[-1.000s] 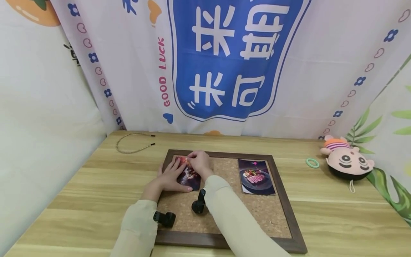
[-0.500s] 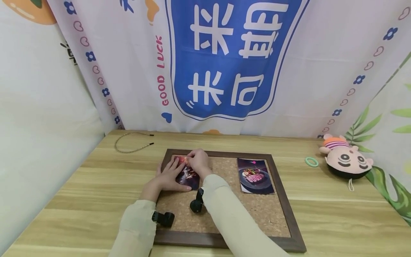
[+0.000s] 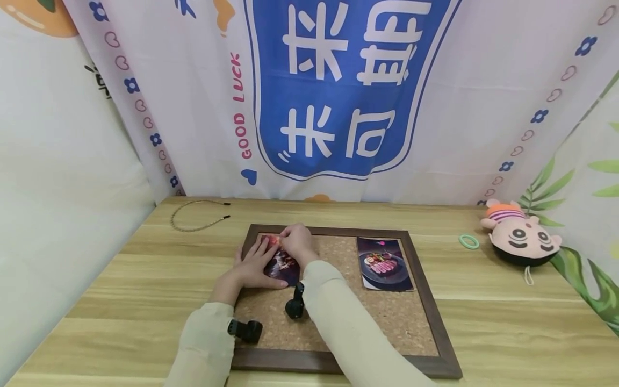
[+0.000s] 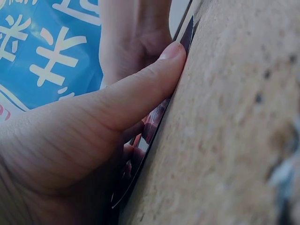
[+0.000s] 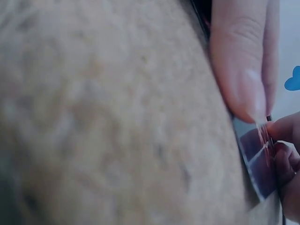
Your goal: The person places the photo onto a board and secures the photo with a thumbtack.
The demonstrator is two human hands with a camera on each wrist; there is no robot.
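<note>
A dark photo (image 3: pixel 284 267) lies on the upper left of a framed corkboard (image 3: pixel 338 260). My left hand (image 3: pixel 252 270) is spread over its left side, and the thumb (image 4: pixel 154 79) presses along the lower edge in the left wrist view. At the photo's top edge, my right hand (image 3: pixel 298 244) has thumb and finger curled together in a pinch. What sits between those fingertips is hidden. Towards the right of the board lies a second photo (image 3: pixel 385 264) of food on a plate, with a pink pin head (image 3: pixel 382 243) near its top edge.
A thin braided headband (image 3: pixel 188 228) lies on the wooden table (image 3: pixel 111 301) at the back left. On the right are a green ring (image 3: pixel 469 242) and a plush toy (image 3: pixel 522 236). A printed curtain (image 3: pixel 203 134) hangs behind the table.
The head view has shifted slightly. Both hands stay at the left photo, with hardly any visible movement.
</note>
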